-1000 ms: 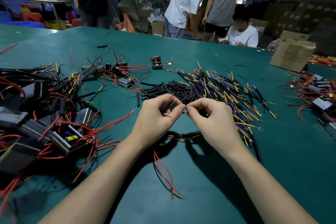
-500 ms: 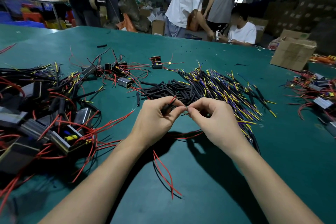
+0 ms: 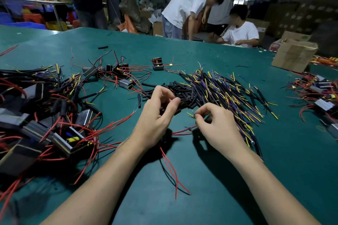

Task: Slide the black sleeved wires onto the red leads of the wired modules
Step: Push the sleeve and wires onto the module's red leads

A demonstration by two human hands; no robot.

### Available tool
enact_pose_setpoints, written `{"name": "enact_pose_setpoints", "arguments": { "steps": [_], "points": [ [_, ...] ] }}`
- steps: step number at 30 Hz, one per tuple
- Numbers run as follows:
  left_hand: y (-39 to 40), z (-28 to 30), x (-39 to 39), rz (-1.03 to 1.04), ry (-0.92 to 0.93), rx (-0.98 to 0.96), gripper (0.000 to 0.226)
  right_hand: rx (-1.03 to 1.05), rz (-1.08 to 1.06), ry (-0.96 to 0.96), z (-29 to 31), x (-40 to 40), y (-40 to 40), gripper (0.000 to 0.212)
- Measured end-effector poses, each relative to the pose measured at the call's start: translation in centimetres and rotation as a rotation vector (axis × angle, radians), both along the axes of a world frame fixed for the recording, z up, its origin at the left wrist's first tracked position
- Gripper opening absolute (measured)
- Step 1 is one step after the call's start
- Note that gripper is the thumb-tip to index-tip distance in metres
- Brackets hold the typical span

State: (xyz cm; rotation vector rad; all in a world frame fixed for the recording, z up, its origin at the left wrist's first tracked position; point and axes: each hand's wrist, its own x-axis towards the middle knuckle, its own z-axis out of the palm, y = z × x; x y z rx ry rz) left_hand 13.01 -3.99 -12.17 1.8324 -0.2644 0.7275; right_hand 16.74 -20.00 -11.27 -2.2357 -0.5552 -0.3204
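Black sleeved wire (image 3: 192, 115) pinched in right hand (image 3: 218, 129); left hand (image 3: 157, 115) loosely curled, contents unclear.

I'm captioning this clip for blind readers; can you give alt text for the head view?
Two bare hands work over a green table: the right hand pinches a thin wire end, the left hand reaches into a pile of black sleeved wires. Wired modules with red leads lie left.

two hands work at the table, the left hand (image 3: 157, 115) and the right hand (image 3: 217, 126); one cardboard box (image 3: 292, 55) stands far right; three piles of wired modules (image 3: 54, 133); one heap of black sleeved wires (image 3: 219, 93), too many to count; four people at the far side
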Motion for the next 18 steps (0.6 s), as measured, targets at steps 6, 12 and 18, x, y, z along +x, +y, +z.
{"name": "enact_pose_setpoints", "arguments": {
  "steps": [6,12,18],
  "points": [
    [0.3,-0.2,0.3,0.016,-0.024,0.131,0.009,0.278,0.08,0.166,0.8,0.1,0.3,0.019],
    [0.1,-0.1,0.2,0.039,-0.075,0.123,0.013,0.335,0.091,0.22,1.0,0.2,0.0,0.016],
    [0.1,-0.1,0.3,0.02,-0.096,0.087,0.014,0.346,0.127,0.193,1.4,0.5,-0.7,0.015]
  ]
}}
